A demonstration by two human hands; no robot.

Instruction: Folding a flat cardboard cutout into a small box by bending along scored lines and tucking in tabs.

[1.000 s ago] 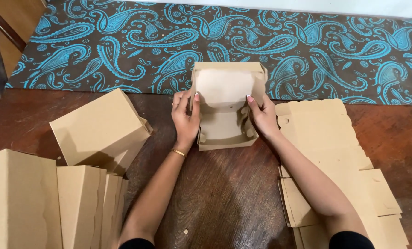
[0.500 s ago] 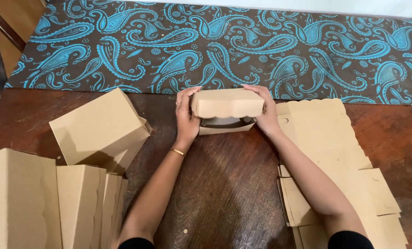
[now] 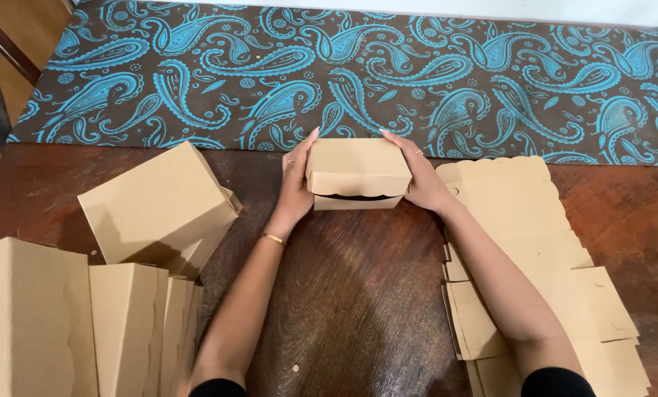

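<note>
Head view: left hand [image 3: 297, 187] and right hand [image 3: 421, 180] clasp the folded kraft cardboard box [image 3: 358, 173] by its side walls; light, crushable, so grip gently.

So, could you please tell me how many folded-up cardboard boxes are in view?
At least 5: one closed box between left hand and right hand, one tilted box at left, three standing boxes lower left; more may be hidden.

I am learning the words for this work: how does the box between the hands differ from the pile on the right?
The closed box is folded into shape, lid down; the flat cardboard blanks lie unfolded in a stack. The left hand and right hand press the box's sides; the blanks are untouched. Both are plain brown cardboard on the wooden table.
</note>
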